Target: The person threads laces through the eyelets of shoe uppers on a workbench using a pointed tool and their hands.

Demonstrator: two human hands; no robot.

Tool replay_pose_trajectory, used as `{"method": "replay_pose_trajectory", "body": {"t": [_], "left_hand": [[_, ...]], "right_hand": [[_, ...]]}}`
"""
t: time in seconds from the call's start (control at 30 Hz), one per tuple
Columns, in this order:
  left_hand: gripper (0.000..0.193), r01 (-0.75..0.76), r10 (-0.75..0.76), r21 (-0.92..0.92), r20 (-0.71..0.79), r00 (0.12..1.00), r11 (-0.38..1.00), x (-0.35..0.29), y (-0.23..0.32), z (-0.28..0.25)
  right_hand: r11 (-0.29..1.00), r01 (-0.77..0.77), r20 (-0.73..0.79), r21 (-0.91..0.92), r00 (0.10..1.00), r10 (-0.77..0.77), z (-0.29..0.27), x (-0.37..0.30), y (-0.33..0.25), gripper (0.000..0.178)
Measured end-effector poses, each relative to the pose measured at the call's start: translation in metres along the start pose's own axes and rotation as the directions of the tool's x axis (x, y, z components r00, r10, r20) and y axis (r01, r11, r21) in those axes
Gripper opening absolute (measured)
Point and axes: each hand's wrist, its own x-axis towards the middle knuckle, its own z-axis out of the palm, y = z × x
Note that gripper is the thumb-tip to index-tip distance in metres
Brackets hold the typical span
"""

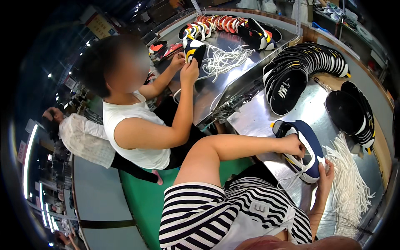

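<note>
A navy and white shoe upper [314,143] with a grey inside and a small yellow tab lies tilted over the metal worktop in front of me. My left hand [293,146] is closed at its laced side, the fingertips curled in a pinch. What they pinch is hidden. A thin white shoelace [291,180] hangs in a loop from the near end of the upper. My right hand [326,171] grips the upper's near right edge, thumb and fingers pressed against it. A bundle of white laces [350,183] lies right of my right hand.
Nested black uppers [287,91] curve along the back of the metal worktop [254,114]; another stack [348,110] stands at right. On my left, a co-worker in white [133,121] holds a similar upper [193,52] beside tangled laces [227,60]. Another person [85,131] stands behind.
</note>
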Motion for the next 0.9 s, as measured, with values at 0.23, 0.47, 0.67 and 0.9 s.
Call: {"method": "replay_pose_trajectory", "body": {"t": [0.23,0.47,0.67,0.9], "left_hand": [[0.008,-0.077,0.067,0.131,0.077,0.995,0.988,0.033,-0.004,-0.012],[0.007,-0.213,0.408,0.748,-0.083,0.909,0.628,0.023,0.047,-0.026],[0.011,-0.031,0.67,0.957,-0.179,0.72,0.289,0.016,0.05,-0.118],[0.001,0.125,0.558,0.91,-0.346,0.754,0.396,0.055,0.071,-0.116]], "right_hand": [[0.998,-0.027,-0.015,-0.052,1.0,0.026,0.002,0.014,-0.025,0.036],[0.992,-0.11,0.033,0.065,0.994,0.108,-0.011,0.02,-0.047,0.037],[0.994,-0.087,-0.03,0.069,0.996,0.089,-0.066,-0.007,-0.028,0.037],[0.997,-0.076,-0.008,-0.012,0.997,0.076,-0.092,0.094,-0.017,0.04]]}}
